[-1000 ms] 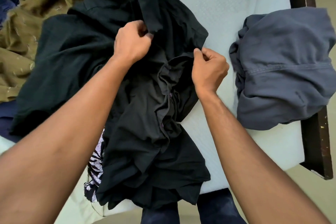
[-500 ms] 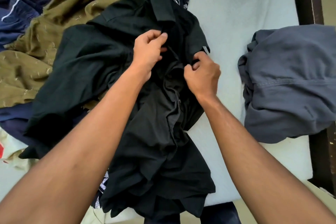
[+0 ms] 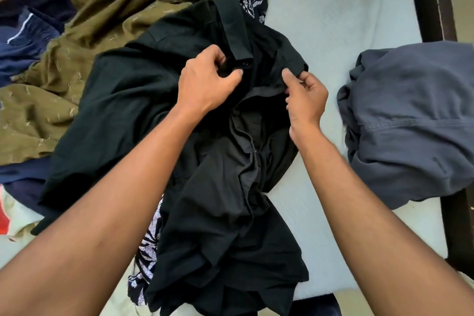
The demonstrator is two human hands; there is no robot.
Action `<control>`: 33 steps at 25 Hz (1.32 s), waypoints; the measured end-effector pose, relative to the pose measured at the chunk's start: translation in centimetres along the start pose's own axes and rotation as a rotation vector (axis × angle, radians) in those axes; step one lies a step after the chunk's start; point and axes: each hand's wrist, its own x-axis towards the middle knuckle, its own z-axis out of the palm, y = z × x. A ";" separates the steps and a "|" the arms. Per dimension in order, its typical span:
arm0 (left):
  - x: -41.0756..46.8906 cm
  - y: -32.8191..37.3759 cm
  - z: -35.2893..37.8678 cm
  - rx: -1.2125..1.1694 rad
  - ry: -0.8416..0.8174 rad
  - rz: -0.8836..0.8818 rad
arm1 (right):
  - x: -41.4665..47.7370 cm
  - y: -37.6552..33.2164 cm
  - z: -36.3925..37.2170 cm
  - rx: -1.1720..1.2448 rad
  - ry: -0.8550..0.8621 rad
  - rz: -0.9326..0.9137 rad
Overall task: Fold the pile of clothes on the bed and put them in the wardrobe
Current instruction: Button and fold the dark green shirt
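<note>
Bedsheet (image 3: 320, 20) separates black shirt (image 3: 123, 110) from grey garment (image 3: 410, 110)

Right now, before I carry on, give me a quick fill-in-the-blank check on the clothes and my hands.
1. The left hand and the right hand both pinch the ____ shirt.
2. The grey-blue garment lies apart from the shirt, on its ____ side.
3. The olive garment lies partly ____ the shirt's left edge.

Missing words: black; right; under.
</note>
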 end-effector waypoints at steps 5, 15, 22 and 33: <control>1.1 0.4 0.1 -0.359 0.040 -0.058 | 2.1 -2.0 1.0 0.064 0.039 0.006; 4.0 2.7 1.8 -0.542 0.027 -0.240 | 2.3 -2.5 3.9 -0.123 -0.254 -0.242; 1.0 0.4 3.0 -0.299 0.130 -0.086 | 1.3 1.0 3.2 -0.090 -0.137 -0.002; 0.4 -1.0 2.8 0.011 -0.024 0.124 | -0.5 1.5 4.1 -0.117 -0.121 -0.011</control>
